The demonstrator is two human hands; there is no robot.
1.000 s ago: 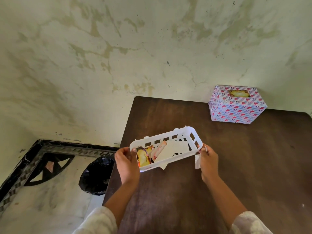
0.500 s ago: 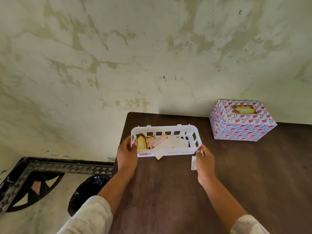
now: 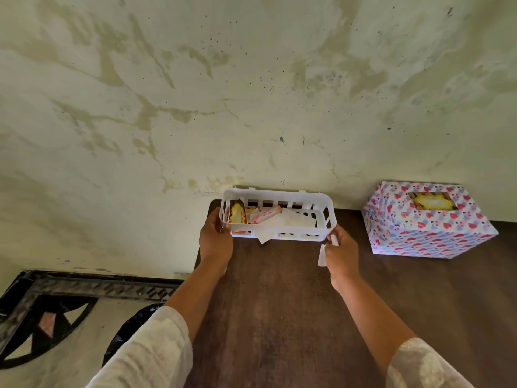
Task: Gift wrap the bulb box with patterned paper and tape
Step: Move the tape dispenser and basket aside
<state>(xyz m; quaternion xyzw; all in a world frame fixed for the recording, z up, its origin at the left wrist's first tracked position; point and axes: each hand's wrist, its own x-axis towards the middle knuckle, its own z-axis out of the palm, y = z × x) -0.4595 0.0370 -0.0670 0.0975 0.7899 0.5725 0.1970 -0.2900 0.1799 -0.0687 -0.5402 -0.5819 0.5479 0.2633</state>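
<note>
The bulb box point(image 3: 428, 222), covered in paper with red and blue hearts and a yellow label on top, stands at the far right of the dark wooden table point(image 3: 279, 317), against the wall. Both my hands hold a white slotted plastic basket point(image 3: 305, 200) at the table's far left corner. My left hand point(image 3: 215, 242) grips its left end. My right hand point(image 3: 340, 254) grips its right end and also pinches a small white strip point(image 3: 322, 254). Inside the basket lie a yellow packet point(image 3: 237, 215), a pink tube and white paper scraps.
The stained wall point(image 3: 251, 93) rises directly behind the table. Left of the table, down on the patterned floor point(image 3: 42, 317), sits a black plastic bag point(image 3: 131, 329). The table's left edge runs just beside my left forearm.
Both hands have carried the basket away from me to the table's far left corner by the wall. It was tilted and is now level. The wrapped box has stayed put.
</note>
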